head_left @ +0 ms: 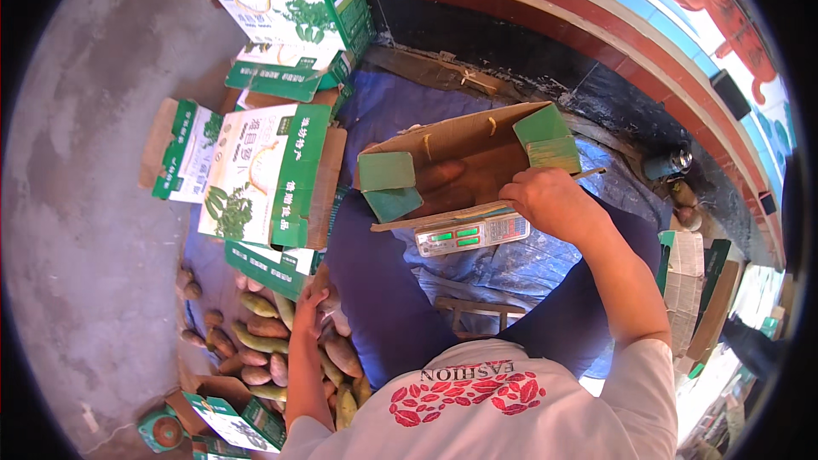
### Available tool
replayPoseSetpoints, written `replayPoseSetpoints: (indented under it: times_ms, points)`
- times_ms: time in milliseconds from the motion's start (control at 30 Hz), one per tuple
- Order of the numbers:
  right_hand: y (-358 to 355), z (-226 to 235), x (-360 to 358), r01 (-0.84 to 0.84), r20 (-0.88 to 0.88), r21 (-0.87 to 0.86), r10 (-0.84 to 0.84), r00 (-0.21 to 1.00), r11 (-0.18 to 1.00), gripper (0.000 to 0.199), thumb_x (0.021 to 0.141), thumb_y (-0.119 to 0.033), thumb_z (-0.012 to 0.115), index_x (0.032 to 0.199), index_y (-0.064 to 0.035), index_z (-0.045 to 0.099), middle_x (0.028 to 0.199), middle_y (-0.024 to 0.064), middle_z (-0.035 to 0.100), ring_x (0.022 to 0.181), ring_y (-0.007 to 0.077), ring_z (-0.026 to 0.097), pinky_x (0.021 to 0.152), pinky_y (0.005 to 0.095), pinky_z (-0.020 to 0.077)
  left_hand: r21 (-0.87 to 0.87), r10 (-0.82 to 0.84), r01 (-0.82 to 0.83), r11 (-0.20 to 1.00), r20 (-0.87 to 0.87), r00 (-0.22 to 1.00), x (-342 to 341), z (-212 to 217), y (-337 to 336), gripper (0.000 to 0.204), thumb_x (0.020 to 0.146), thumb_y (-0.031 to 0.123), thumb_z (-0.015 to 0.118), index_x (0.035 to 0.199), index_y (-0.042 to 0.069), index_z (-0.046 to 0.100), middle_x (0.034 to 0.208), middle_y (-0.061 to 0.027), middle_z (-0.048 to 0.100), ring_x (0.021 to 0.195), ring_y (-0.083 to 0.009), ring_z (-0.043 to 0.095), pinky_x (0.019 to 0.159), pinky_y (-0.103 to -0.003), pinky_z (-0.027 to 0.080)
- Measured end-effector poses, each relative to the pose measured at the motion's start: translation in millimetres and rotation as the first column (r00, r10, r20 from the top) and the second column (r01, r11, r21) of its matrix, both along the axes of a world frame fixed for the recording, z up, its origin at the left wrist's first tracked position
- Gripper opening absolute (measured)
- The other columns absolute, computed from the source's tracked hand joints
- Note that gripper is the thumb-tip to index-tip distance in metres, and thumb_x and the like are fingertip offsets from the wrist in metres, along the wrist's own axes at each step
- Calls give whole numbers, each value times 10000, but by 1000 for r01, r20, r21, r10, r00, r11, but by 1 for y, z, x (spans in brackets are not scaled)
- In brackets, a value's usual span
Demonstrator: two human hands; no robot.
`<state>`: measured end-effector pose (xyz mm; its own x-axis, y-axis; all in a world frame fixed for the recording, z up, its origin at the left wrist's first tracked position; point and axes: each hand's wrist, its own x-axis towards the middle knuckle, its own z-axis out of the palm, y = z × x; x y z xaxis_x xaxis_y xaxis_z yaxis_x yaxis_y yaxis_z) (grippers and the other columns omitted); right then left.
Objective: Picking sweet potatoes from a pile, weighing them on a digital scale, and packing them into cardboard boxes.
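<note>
An uncovered cardboard box (477, 152) with green end flaps sits on a digital scale (475, 234) between my knees. Sweet potatoes (443, 175) lie inside it. My right hand (550, 200) is closed at the box's near right edge, and a thin stick-like piece (591, 173) sticks out past it; its kind is unclear. Down at my left side, my left hand (312, 305) is at the edge of a pile of reddish sweet potatoes (342, 355) and long green radishes (259, 339). Its fingers look curled, but whatever they hold is mostly hidden.
White-and-green printed cartons (256, 170) are stacked at my left, with another large carton (285, 4) behind. A blue tarp (503, 273) covers the floor under the scale. A dark flask-like container (667, 164) stands by the wall. Cartons (694, 290) lean at the right.
</note>
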<state>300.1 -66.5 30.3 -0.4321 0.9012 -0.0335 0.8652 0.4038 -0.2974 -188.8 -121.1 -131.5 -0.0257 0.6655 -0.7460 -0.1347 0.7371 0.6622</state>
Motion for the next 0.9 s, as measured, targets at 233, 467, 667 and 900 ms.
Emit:
replayPoseSetpoints:
  times_ms: [233, 467, 667, 900]
  points:
    - [-5, -12, 2, -29, 80, 7, 28, 996, 1000, 143, 861, -181, 546, 813, -90, 646, 774, 100, 643, 765, 281, 650, 679, 397, 518, 437, -2, 82, 896, -182, 983, 38, 127, 39, 701, 735, 132, 701, 1347, -14, 392, 1264, -125, 519, 1163, -240, 502, 992, -350, 387]
    - [-4, -20, 3, -44, 72, 63, 39, 997, 997, 155, 867, -188, 534, 830, -92, 649, 786, 100, 653, 771, 282, 655, 682, 402, 519, 575, -288, 404, 711, -286, 914, 140, 190, 95, 674, 721, 139, 717, 1332, 44, 449, 1276, -117, 514, 1176, -223, 490, 995, -332, 384]
    - [-1, -17, 1, -34, 110, -10, 35, 993, 999, 191, 833, -131, 523, 919, -122, 694, 839, 110, 685, 826, 291, 664, 716, 398, 525, 458, -525, 657, 598, -396, 754, 228, 181, 122, 634, 732, 202, 730, 1298, 59, 483, 1246, -124, 542, 1155, -225, 510, 970, -324, 408]
    - [3, -23, 2, -20, 42, -9, 21, 999, 1000, 189, 825, -144, 545, 933, -132, 699, 842, 114, 684, 830, 290, 665, 723, 404, 523, 338, -402, 910, 240, -819, 409, 278, 136, 123, 661, 761, 220, 701, 1348, 79, 432, 1269, -196, 546, 1158, -319, 542, 958, -378, 432]
